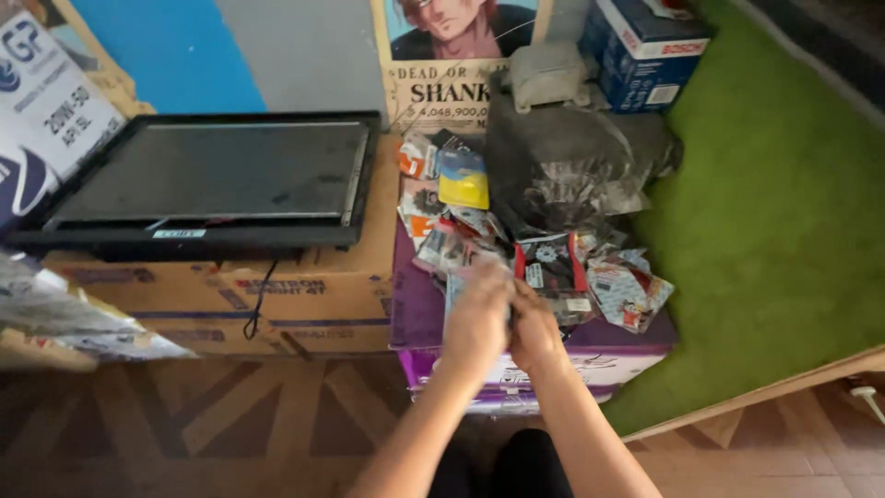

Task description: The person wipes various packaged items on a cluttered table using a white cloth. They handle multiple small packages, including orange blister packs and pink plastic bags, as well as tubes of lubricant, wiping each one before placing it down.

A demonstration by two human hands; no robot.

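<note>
Head view, looking down: both my hands meet over the near edge of a purple box (419,314) that stands on the floor. My left hand (477,318) and my right hand (535,330) press close together, touching, with the backs turned up to me. Between them I hold a pale, flat packet (458,286); only its far-left part shows above my left fingers, the rest is hidden under my hands. My left fingers are curled onto it. Whether my right hand grips the same packet I cannot tell, since motion blur smears the fingers.

Just beyond my hands, on top of the box, lies a heap of small packets (553,263) in red, white and black. One crumpled packet (629,290) sits to the right of my right hand, near it but apart. Farther off lie a yellow and blue packet (463,180) and a grey plastic bag (562,166). To the left a flat black screen (217,175) rests on cardboard boxes (304,295). To the right lies a green carpet (784,203).
</note>
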